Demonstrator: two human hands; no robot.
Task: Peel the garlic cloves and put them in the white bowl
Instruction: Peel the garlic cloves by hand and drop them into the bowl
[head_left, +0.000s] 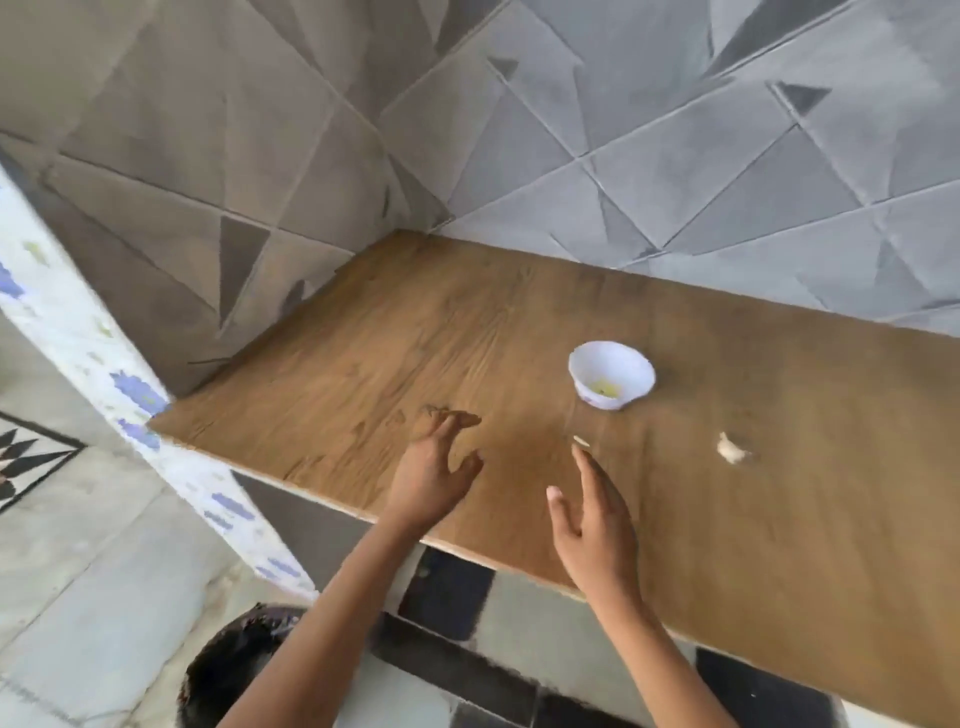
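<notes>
A small white bowl (612, 373) stands on the wooden counter (337, 364), with something pale yellow at its bottom. To its right lies a garlic clove in its papery skin (731, 448). A small pale scrap (581, 441) lies just beyond the fingertips of my right hand (597, 514), which hovers over the counter's front part with fingers spread and nothing in it. My left hand (434, 467) is further left, fingers curled loosely apart, empty. Both hands are nearer to me than the bowl.
Grey tiled walls (675, 156) close the counter at the back and on the left. The front edge of the counter runs diagonally under my forearms. Below, a dark round container (234, 670) sits on the tiled floor by a white patterned pillar (78, 332).
</notes>
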